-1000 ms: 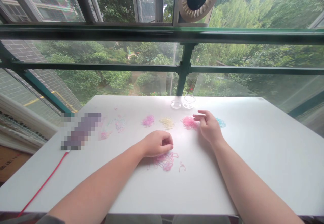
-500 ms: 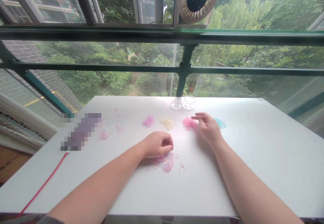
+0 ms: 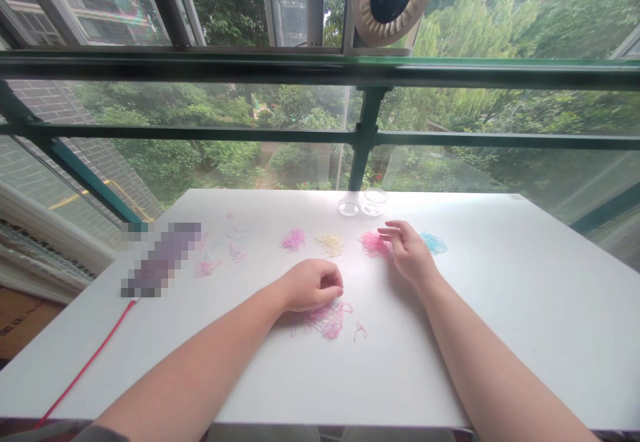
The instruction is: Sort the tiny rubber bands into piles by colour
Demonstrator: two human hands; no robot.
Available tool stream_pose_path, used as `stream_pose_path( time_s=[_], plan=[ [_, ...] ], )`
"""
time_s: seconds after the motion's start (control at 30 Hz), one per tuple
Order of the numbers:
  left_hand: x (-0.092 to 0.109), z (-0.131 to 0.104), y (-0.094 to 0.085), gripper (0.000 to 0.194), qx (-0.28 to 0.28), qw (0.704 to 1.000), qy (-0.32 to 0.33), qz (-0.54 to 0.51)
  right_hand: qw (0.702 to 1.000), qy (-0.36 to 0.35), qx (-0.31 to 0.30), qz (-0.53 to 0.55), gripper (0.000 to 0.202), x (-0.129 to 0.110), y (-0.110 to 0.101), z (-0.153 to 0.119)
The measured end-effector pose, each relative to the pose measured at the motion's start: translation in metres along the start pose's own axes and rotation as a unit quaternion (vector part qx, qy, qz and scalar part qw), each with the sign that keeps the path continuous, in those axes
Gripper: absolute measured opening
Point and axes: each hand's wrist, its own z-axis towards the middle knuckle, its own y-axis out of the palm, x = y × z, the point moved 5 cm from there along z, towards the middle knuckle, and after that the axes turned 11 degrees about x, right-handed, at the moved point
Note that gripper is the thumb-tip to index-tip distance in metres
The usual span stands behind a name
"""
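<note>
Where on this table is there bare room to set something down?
The widest patch of bare white table is right of the right forearm; another lies between the red cable and left forearm. Crowded: the row of purple loops, pale yellow loops, bright pink loops and blue loops, and the pinkish heap by the left hand.
</note>
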Motion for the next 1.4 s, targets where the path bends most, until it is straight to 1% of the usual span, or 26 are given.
stream_pose_path(
  time_s=[0.2, 0.33, 0.43, 0.63, 0.73, 0.83, 1.0, 1.1, 1.3, 1.4],
  plan=[
    [-0.001, 0.0, 0.0, 0.012, -0.002, 1.0, 0.002, -0.001, 0.999, -0.01, 0.013, -0.049, 0.036, -0.005, -0.003, 0.0],
    [-0.001, 0.0, 0.0, 0.013, 0.001, 1.0, 0.001, -0.003, 0.999, -0.014, 0.014, -0.027, 0.033, -0.006, -0.003, -0.001],
    [-0.002, 0.0, 0.001, 0.012, 0.0, 1.0, -0.001, -0.002, 0.999, -0.019, 0.017, -0.031, 0.03, -0.007, -0.003, -0.001],
    [-0.001, 0.0, 0.0, 0.012, 0.0, 1.0, -0.003, -0.001, 0.999, -0.024, 0.042, -0.011, 0.034, -0.009, -0.006, -0.001],
    [0.0, 0.0, 0.0, 0.012, 0.0, 1.0, -0.002, -0.002, 0.997, -0.027, 0.065, -0.01, 0.029, -0.009, -0.008, 0.0],
    [0.001, 0.0, -0.001, 0.013, -0.001, 1.0, -0.002, -0.004, 0.997, -0.022, 0.076, -0.021, 0.023, -0.008, -0.009, 0.001],
    [0.001, 0.0, -0.001, 0.013, -0.002, 1.0, 0.001, -0.002, 0.995, -0.019, 0.08, -0.058, 0.015, -0.007, -0.009, 0.003],
    [0.0, 0.0, 0.0, 0.013, -0.001, 1.0, 0.002, 0.001, 0.992, -0.025, 0.083, -0.087, 0.015, -0.006, -0.009, 0.004],
    [0.0, 0.001, 0.0, 0.014, -0.001, 1.0, 0.003, 0.001, 0.983, -0.064, 0.076, -0.152, 0.013, -0.008, -0.01, 0.007],
    [0.0, 0.001, 0.0, 0.014, -0.002, 1.0, 0.003, 0.002, 0.983, -0.058, 0.067, -0.162, 0.015, -0.007, -0.01, 0.007]
  ],
)
